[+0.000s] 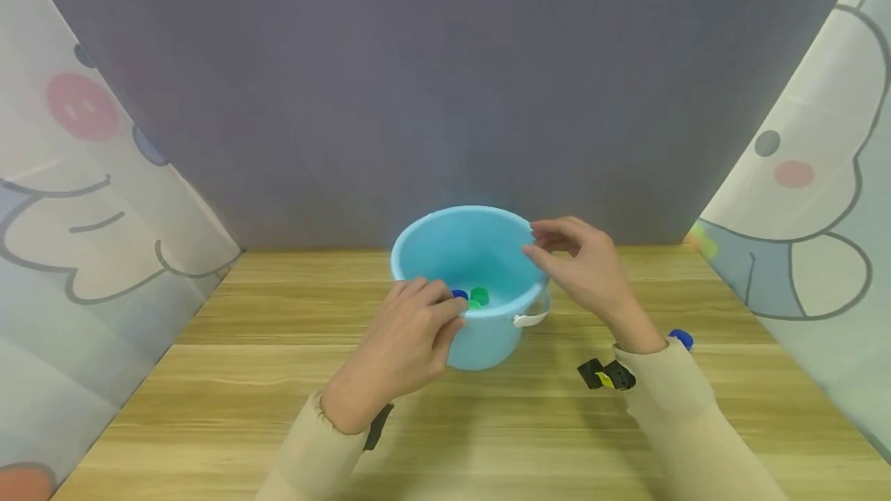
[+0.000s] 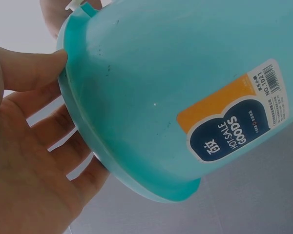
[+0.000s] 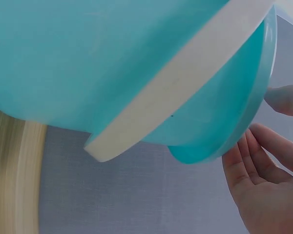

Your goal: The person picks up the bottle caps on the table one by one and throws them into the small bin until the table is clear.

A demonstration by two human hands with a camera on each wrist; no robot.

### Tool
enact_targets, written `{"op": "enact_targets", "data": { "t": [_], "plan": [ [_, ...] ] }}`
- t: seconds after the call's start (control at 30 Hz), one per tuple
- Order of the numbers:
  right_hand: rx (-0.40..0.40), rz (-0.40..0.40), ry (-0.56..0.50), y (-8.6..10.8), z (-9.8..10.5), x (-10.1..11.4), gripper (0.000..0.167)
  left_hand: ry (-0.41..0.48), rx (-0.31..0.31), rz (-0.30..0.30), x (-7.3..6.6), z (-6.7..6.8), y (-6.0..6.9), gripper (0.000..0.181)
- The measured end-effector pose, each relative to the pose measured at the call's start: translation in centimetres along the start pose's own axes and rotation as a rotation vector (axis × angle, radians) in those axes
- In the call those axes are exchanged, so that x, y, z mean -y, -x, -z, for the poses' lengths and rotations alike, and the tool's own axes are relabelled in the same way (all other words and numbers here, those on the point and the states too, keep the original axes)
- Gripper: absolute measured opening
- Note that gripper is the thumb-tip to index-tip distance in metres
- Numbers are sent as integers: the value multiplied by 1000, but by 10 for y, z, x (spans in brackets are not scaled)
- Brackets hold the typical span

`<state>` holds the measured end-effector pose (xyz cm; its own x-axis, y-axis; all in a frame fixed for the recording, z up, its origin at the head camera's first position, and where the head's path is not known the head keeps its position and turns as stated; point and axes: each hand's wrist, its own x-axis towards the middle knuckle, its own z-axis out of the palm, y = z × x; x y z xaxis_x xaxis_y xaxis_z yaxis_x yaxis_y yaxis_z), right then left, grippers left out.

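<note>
A light blue plastic bucket (image 1: 487,346) stands on the wooden table, with a white handle (image 3: 171,92) hanging along its side. Blue and green bottle caps (image 1: 479,296) lie inside on its bottom. At the near left rim my left hand (image 1: 411,335) pinches the edge, thumb outside and fingers over into the bucket (image 2: 136,97). Across from it, my right hand (image 1: 581,265) is at the right rim with its thumb and fingers apart and loosely bent. Its fingertips (image 3: 256,129) are at the rim's edge; whether they press on it I cannot tell.
A blue cap (image 1: 681,339) lies on the table (image 1: 278,377) beside my right sleeve. Behind the table rises a grey backdrop (image 1: 452,83). Cartoon-printed curtains (image 1: 814,145) stand at both sides. Black camera parts (image 1: 605,374) show at my wrists.
</note>
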<state>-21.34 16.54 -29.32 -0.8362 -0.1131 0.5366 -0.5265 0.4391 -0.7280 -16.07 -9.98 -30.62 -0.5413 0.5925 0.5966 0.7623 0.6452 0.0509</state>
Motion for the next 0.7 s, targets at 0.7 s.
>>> {"op": "enact_targets", "data": {
  "t": [0.7],
  "plan": [
    [-8, 18, 35, 23, 20, -10, 28, -1, 2, -5, -1, 2, 1, 12]
  ]
}}
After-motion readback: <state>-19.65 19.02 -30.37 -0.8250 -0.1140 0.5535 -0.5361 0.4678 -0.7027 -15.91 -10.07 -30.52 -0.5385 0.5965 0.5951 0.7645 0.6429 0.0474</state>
